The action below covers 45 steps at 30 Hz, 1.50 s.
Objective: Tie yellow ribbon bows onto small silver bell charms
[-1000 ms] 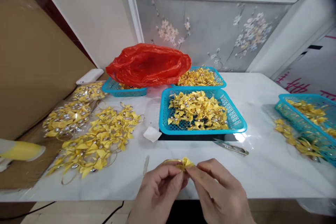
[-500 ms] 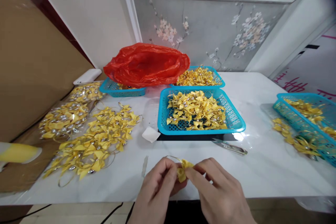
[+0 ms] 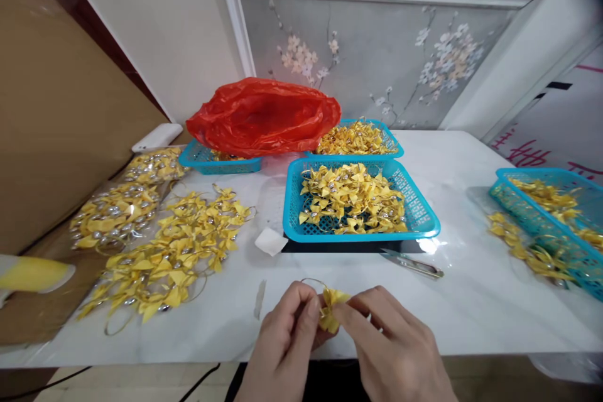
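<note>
Between my hands, near the table's front edge, is a yellow ribbon bow with a thin gold loop rising from its left side. My left hand pinches the bow from the left, thumb against forefinger. From the right, my right hand pinches the bow's petals with thumb and forefinger, the other fingers curled. Part of the bow is hidden behind the fingertips. Beyond my hands stands a blue basket heaped with similar yellow bows with silver beads. A pair of thread snips lies in front of that basket.
Loose yellow bows spread over the table at left, beside clear bags of bows. A red plastic bag lies over a rear basket. Another blue basket stands at right. A white paper piece lies near the middle.
The bow has turned slightly and its petals look more spread between my fingers. My hands have shifted only a little; the rest stays put.
</note>
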Each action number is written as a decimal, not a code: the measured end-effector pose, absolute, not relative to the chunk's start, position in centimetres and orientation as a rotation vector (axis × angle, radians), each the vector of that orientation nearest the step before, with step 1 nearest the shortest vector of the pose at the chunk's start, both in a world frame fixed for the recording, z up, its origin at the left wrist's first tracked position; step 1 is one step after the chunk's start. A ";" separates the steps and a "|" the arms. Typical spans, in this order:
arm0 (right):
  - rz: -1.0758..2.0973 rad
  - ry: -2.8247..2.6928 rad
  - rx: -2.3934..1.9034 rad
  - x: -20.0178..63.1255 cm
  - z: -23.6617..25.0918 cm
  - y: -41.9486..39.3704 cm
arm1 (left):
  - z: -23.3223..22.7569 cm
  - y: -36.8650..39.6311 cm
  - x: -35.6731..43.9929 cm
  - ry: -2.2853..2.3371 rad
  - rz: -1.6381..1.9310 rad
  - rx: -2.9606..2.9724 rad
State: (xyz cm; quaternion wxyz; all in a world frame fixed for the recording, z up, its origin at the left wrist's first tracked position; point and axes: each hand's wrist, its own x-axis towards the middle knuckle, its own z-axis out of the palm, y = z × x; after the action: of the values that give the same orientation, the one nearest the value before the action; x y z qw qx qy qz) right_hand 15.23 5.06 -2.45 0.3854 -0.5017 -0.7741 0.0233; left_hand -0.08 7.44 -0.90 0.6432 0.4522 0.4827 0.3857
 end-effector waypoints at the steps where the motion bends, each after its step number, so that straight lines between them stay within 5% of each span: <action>1: 0.080 -1.957 -1.277 15.2 -2.5 5.1 | -1.0 7.5 0.0 1.097 0.872 1.052; 15: 0.482 -1.622 -1.215 15.1 -3.6 5.5 | -1.4 8.1 0.0 1.084 0.793 1.268; 21: 1.031 -0.726 -1.094 17.1 -3.1 6.1 | -1.9 8.4 -0.5 1.077 0.783 1.004; 26: 1.113 -0.413 -0.988 19.1 -2.7 6.4 | -2.4 8.4 -0.7 1.041 0.843 0.845; 36: 0.842 -0.441 -1.128 21.9 -4.3 5.6 | -0.9 8.5 -0.8 1.086 0.876 0.646; 45: 0.911 -1.497 -1.301 16.4 -4.3 4.4 | -0.5 8.2 0.0 0.969 0.929 0.610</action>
State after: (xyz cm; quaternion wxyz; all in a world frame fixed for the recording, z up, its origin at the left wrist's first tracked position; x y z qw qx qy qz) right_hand 16.37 4.40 -4.30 0.4615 -0.5287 -0.6086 0.3703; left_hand 0.03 8.23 -0.46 0.7402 0.2782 0.4418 0.4237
